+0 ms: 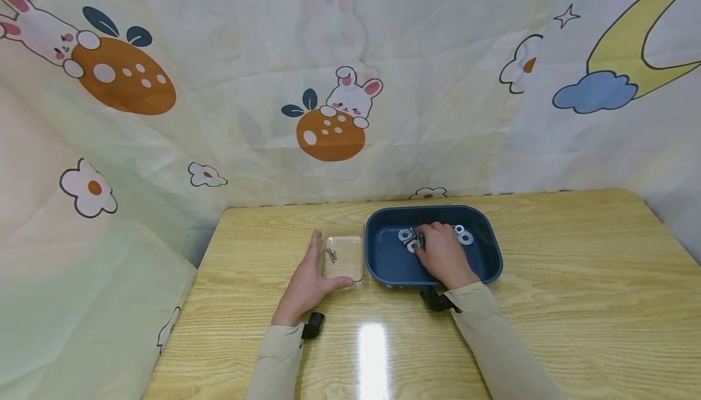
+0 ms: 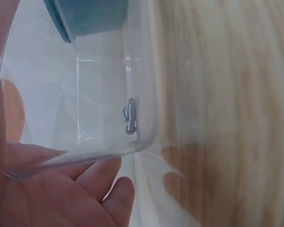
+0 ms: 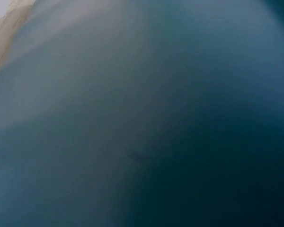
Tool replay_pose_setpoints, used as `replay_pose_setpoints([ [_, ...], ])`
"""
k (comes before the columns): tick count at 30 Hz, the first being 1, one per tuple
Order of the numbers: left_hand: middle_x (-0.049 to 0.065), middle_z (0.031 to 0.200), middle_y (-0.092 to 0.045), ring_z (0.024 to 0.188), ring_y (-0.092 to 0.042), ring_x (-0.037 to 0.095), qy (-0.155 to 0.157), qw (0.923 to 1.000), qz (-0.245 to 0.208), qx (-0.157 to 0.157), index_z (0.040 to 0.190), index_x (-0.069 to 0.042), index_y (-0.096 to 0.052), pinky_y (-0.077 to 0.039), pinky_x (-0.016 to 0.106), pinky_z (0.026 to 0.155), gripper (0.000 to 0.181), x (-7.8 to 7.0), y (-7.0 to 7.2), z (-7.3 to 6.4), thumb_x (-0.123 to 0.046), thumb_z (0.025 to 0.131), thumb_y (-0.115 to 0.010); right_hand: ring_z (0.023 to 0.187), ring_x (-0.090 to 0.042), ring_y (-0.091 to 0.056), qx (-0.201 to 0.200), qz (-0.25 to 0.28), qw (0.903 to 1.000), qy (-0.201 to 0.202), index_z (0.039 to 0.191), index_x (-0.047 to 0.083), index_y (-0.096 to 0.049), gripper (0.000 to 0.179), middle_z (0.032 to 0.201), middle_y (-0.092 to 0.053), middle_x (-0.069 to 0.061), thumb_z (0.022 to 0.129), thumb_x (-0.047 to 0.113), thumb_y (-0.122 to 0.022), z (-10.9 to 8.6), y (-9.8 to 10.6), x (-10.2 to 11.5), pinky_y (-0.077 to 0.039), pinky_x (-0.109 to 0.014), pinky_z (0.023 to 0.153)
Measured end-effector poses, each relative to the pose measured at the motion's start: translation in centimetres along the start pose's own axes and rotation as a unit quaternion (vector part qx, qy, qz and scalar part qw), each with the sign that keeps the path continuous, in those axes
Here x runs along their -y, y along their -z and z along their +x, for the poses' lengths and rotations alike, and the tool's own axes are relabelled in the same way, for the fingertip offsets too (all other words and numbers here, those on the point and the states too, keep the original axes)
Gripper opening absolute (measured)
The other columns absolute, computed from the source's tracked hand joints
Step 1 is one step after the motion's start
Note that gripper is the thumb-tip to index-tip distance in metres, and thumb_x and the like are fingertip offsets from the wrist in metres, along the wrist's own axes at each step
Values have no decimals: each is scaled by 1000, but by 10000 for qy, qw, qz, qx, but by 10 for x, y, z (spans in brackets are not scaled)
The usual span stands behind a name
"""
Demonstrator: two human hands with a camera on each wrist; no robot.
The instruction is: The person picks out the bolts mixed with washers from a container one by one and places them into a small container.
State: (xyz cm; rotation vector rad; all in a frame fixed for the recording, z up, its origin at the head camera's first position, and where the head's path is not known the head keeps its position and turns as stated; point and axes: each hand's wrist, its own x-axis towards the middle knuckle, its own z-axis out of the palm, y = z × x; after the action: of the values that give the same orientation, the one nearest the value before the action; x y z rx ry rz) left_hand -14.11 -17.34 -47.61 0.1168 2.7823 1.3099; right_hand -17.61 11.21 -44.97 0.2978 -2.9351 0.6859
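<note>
A small clear plastic box (image 1: 345, 273) stands on the table with a few metal screws (image 1: 331, 255) lying in it. My left hand (image 1: 303, 287) rests around it, straight fingers along its left side and thumb across its near edge. In the left wrist view the screws (image 2: 130, 116) show through the clear wall, with fingers behind the corner. Right of the box sits a dark blue tray (image 1: 383, 260) with washers (image 1: 404, 235) and screws in it. My right hand (image 1: 445, 254) reaches into the tray, fingertips down at this hardware; I cannot tell whether they pinch a piece.
More washers (image 1: 465, 238) lie in the tray right of my right hand. Both containers stand side by side on the wooden table (image 1: 575, 284), towards its back edge. A printed cloth (image 1: 438, 114) hangs behind the table. Blue tray wall (image 3: 85, 118) fills the right wrist view.
</note>
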Motion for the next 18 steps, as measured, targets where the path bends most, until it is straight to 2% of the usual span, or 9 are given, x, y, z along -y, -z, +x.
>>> replay_pose_setpoints([
  [5,0,152,-18,137,-22,22,-18,10000,51,-20,150,-23,4,-24,47,107,133,0,-1,0,-64,53,-78,101,-38,-48,241,-197,9995,-93,114,-3,-63,40,107,-57,-22,78,12,-73,0,-2,-1,-41,-47,88],
  [13,-1,153,-17,137,-21,21,17,10000,40,19,146,-35,10,-23,46,108,131,-1,1,0,-66,53,-77,102,-38,-48,323,-390,9987,-94,116,-4,-62,42,108,-57,-23,79,13,-72,1,-7,-3,-39,-48,90],
  [18,-4,153,-14,138,-19,20,41,10000,44,35,146,-35,10,-23,46,108,132,-2,2,-1,-68,52,-76,103,-38,-48,327,-431,9983,-194,113,-3,-64,39,107,-57,-22,79,12,-73,3,-8,-4,-40,-48,90],
])
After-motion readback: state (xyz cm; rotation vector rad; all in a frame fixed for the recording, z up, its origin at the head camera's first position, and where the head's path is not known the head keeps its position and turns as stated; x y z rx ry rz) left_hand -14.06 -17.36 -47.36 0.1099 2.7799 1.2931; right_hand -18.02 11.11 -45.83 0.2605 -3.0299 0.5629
